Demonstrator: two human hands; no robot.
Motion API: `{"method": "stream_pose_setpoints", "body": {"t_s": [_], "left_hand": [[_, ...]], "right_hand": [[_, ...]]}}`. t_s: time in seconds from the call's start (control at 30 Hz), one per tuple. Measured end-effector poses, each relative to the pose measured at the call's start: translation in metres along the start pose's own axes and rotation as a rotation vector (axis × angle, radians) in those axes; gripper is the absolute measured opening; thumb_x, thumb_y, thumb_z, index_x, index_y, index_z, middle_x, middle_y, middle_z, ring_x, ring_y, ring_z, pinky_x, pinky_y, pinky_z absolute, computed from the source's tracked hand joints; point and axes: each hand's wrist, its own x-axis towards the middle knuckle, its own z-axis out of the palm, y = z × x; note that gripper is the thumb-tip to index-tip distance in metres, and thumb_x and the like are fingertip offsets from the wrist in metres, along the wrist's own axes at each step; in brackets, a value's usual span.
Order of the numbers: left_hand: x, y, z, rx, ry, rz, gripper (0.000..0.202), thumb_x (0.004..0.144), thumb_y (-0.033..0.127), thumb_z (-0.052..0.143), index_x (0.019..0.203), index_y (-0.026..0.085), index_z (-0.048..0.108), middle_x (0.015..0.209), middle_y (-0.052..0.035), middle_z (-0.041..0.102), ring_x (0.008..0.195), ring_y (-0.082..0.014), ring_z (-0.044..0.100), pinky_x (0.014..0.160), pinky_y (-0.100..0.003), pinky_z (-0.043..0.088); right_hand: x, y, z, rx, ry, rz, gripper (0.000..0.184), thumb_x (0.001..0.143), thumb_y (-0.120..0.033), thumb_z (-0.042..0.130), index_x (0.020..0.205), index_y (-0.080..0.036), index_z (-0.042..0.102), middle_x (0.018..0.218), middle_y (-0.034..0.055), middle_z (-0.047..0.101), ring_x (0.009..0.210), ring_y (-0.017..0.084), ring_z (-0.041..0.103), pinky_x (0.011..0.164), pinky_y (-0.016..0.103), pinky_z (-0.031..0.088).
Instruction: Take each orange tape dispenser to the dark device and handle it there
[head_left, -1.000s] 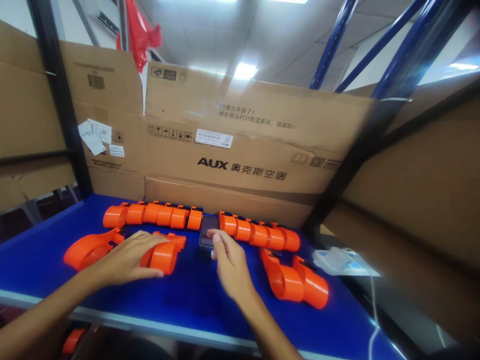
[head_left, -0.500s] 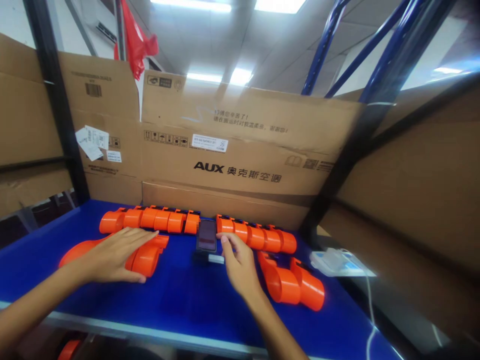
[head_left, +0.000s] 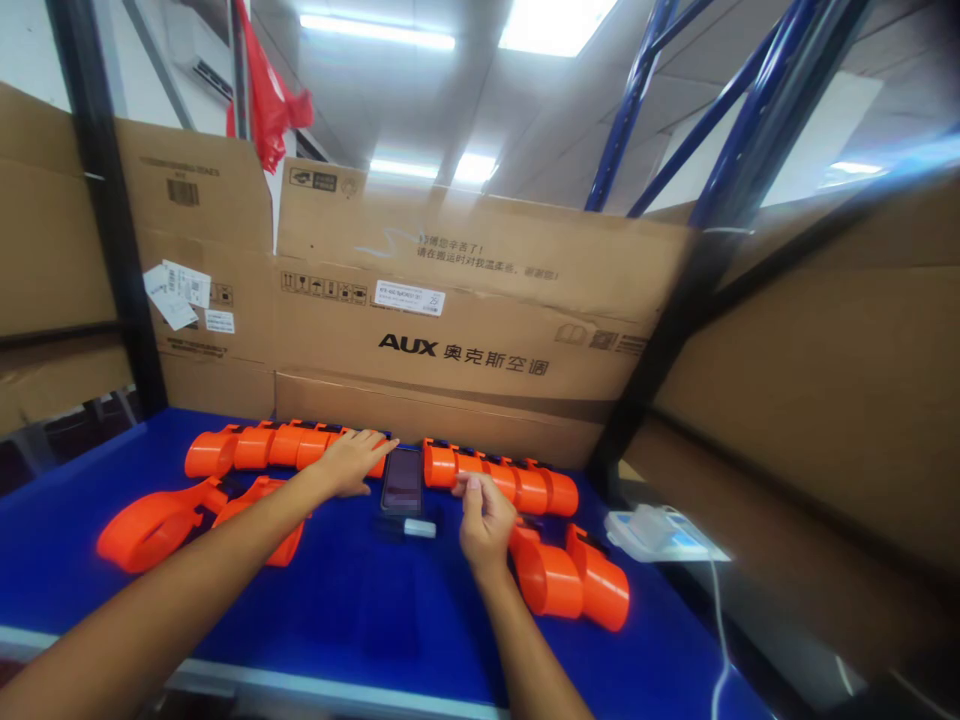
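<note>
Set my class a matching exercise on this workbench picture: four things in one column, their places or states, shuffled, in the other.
Things
1. Phone
2. Left hand
3. Right hand
4. White cable

Places and states
A. Trailing down from a white object at the table's right side
B. Fingers stretched out over the left back row of orange rings
C. Lying on the blue tabletop between the two back rows
D. Fingers curled, in front of the right back row of orange rings

Right pairs: 1-C, 2-B, 3-D, 4-A
</note>
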Motion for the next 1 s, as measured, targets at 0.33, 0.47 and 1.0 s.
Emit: {"method": "stream_pose_setpoints", "body": {"t_s": [0.33,0.47,1.0], "left_hand": [[-0.010,0.003,-0.031,-0.127,0.206,0.056,0.087,0.070,0.017,0.067,0.150,0.023,0.033,0.140,-0.0140,0.051,0.127,-0.0331,0.045,0.105,-0.047,0.036],[-0.031,0.022,-0.059,-0.204,0.361,0.113,0.081,0.074,0.014,0.062,0.149,0.026,0.034,0.145,-0.0112,0.047,0.134,-0.0314,0.039,0.111,-0.049,0.033],[-0.043,0.105,-0.046,-0.969,0.496,-0.064,0.069,0.087,0.049,0.060,0.149,0.030,0.036,0.157,-0.0136,0.031,0.139,-0.0347,0.035,0.110,-0.053,0.032]], "right_hand": [[0.002,-0.003,0.002,0.043,-0.001,0.015,0.037,0.097,-0.044,0.042,0.084,-0.017,0.065,0.067,0.0030,0.063,0.063,0.017,0.060,0.062,0.029,0.049],[0.003,-0.002,0.007,0.206,0.054,0.165,0.041,0.096,-0.050,0.041,0.090,-0.016,0.062,0.065,0.0005,0.059,0.051,0.012,0.050,0.048,0.024,0.043],[0.007,-0.005,0.018,0.668,-0.300,0.538,0.064,0.076,-0.038,0.070,0.134,-0.019,0.052,0.099,0.0086,0.074,0.093,0.026,0.070,0.083,0.040,0.055]]}}
